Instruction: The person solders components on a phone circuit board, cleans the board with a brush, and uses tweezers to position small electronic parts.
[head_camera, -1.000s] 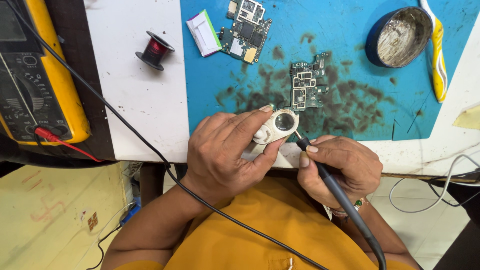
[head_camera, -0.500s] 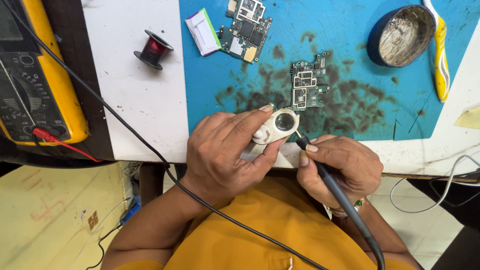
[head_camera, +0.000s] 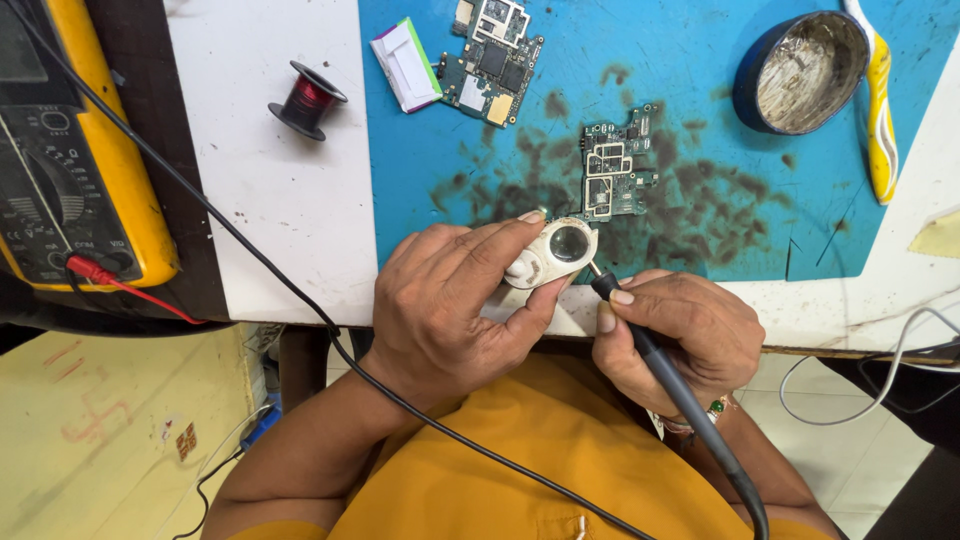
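Observation:
My left hand (head_camera: 450, 300) grips a small white magnifier with a round lens (head_camera: 556, 252) at the near edge of the stained blue mat (head_camera: 690, 180). My right hand (head_camera: 680, 335) holds a dark soldering iron (head_camera: 660, 370) like a pen, its thin tip (head_camera: 594, 268) touching or nearly touching the magnifier's right side. Just beyond the lens on the mat lies a green circuit board (head_camera: 615, 170). A second, larger circuit board (head_camera: 492, 60) lies farther back at the mat's top.
A yellow multimeter (head_camera: 75, 150) with a red probe plug sits at the left. A red wire spool (head_camera: 306, 99) stands on the white table. A white-and-green card (head_camera: 405, 62), a round blue tin (head_camera: 800, 70) and a yellow toothbrush (head_camera: 880, 110) lie at the back. A black cable (head_camera: 250, 250) crosses diagonally.

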